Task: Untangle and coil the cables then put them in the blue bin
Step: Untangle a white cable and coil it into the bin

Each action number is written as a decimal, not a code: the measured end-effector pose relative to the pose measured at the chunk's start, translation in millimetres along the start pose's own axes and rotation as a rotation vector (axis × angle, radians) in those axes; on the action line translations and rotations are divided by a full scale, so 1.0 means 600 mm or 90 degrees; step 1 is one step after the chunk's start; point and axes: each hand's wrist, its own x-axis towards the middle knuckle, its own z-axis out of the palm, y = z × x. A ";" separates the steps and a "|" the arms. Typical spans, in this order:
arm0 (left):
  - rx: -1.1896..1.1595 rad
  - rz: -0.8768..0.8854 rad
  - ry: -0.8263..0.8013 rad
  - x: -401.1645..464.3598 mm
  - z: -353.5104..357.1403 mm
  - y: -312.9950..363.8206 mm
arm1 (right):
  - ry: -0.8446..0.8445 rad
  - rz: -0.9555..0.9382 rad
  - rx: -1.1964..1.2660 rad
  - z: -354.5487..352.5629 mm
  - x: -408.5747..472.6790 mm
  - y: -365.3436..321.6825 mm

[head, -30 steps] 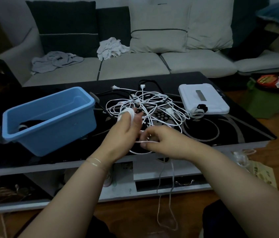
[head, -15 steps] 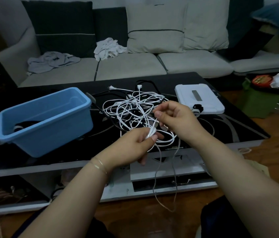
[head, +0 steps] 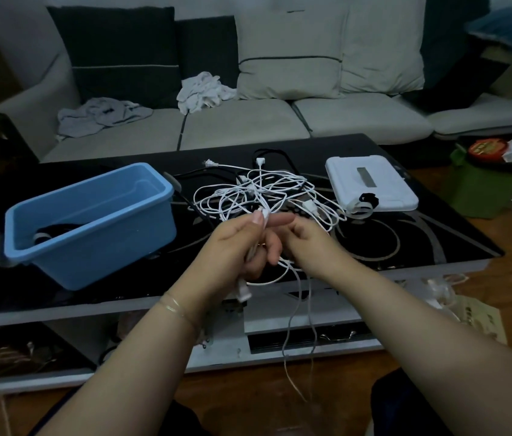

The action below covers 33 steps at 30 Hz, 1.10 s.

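Note:
A tangle of white cables (head: 267, 196) lies on the black coffee table (head: 421, 234), with a black cable (head: 272, 152) behind it. My left hand (head: 236, 247) grips a partly wound white cable, a plug end hanging below the palm. My right hand (head: 308, 243) pinches the same cable just right of the left hand. A loop of that cable (head: 298, 335) hangs down past the table's front edge. The blue bin (head: 91, 221) stands at the left with a dark coiled cable (head: 53, 232) inside.
A white flat box (head: 371, 187) with a black-strapped coil lies at the table's right. A grey sofa (head: 242, 124) with cushions and crumpled cloths runs behind. A green container (head: 481, 184) stands on the floor at right. Shelves sit under the table.
My right hand came down from the tangle to meet my left hand. My left hand rose and turned, winding more white cable round it.

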 end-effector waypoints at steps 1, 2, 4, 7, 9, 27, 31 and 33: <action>-0.021 0.002 0.007 0.001 -0.002 0.000 | -0.013 0.009 0.003 0.009 -0.004 0.001; -0.038 0.005 0.017 0.002 -0.004 0.001 | -0.033 0.012 0.007 0.018 -0.008 0.002; -0.078 0.016 0.045 0.003 -0.008 0.003 | -0.075 0.026 0.010 0.040 -0.018 0.001; -0.126 0.033 0.101 0.005 -0.016 0.010 | -0.130 0.024 -0.056 0.066 -0.036 0.000; -0.143 0.039 0.128 0.006 -0.021 0.013 | -0.155 -0.019 -0.180 0.071 -0.044 0.000; 0.118 0.038 0.203 0.018 -0.020 -0.014 | -0.100 -0.068 -0.431 0.045 -0.042 -0.018; 0.181 0.008 0.213 0.016 -0.020 -0.016 | -0.045 -0.053 -0.472 0.029 -0.037 -0.020; 0.250 -0.023 0.188 0.012 -0.022 -0.016 | -0.066 -0.036 -0.482 0.020 -0.034 -0.023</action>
